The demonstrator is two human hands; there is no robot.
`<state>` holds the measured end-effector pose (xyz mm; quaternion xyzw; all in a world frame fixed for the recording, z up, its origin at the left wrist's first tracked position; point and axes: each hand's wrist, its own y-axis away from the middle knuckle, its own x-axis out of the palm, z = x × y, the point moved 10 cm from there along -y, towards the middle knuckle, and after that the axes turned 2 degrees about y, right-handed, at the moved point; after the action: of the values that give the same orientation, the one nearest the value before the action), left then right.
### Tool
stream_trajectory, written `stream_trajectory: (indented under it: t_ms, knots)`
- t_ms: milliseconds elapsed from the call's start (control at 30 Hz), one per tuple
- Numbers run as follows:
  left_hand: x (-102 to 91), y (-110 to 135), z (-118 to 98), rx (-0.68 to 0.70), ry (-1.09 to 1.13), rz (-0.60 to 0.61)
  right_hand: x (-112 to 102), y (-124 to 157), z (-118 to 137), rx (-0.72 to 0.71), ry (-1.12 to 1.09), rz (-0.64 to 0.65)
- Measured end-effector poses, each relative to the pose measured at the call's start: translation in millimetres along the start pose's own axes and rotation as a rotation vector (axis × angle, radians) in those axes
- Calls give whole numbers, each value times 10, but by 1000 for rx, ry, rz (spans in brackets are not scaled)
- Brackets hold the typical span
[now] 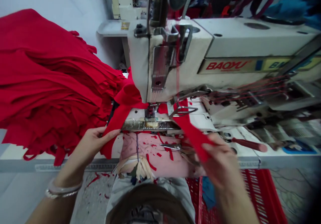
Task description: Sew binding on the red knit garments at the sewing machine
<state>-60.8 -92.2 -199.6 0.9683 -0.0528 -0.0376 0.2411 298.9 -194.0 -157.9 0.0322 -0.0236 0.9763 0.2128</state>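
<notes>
My left hand [91, 145] pinches the edge of a red fabric strip [120, 117], thumb on top, left of the sewing machine's needle area [151, 112]. To the right of the presser foot, my right hand [222, 163], blurred, grips the end of another red strip [192, 130] that runs back under a wire guide [184, 110]. Metal scissors [172, 146] point left over a pink cloth [163, 165], their handles near my right hand; whether that hand touches them I cannot tell. Red scraps [150, 162] are scattered on the cloth.
A tall heap of red fabric pieces [50, 80] covers the table's left side. The machine head [225, 40] spans the right. A red-handled screwdriver [248, 144] lies on the table. Below stands a red plastic crate [260, 194]; another machine [125, 1] is behind.
</notes>
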Motion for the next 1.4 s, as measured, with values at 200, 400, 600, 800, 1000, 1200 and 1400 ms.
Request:
stream_trajectory:
  t_ms: [200, 400, 600, 800, 1000, 1200, 1400]
  knots:
    - [-584, 219, -722, 457, 679, -379, 848, 242, 1085, -987, 651, -27]
    - [489, 509, -1422, 985, -174, -22, 1651, 343, 509, -1301, 1108, 336]
    - [1409, 683, -957, 1384, -1308, -39, 1299, 218, 560, -1208, 1219, 236]
    - [1481, 726, -819, 1265, -1590, -156, 1384, 206, 598, -1087, 1149, 83]
    - [1496, 727, -814, 1317, -1506, -136, 1461, 206, 532, -1045, 1142, 139]
    - [1458, 704, -802, 1329, -1421, -94, 1472, 233, 522, -1074, 1174, 167]
    - [1452, 695, -792, 1320, -1404, -93, 1466, 216, 520, -1079, 1138, 165]
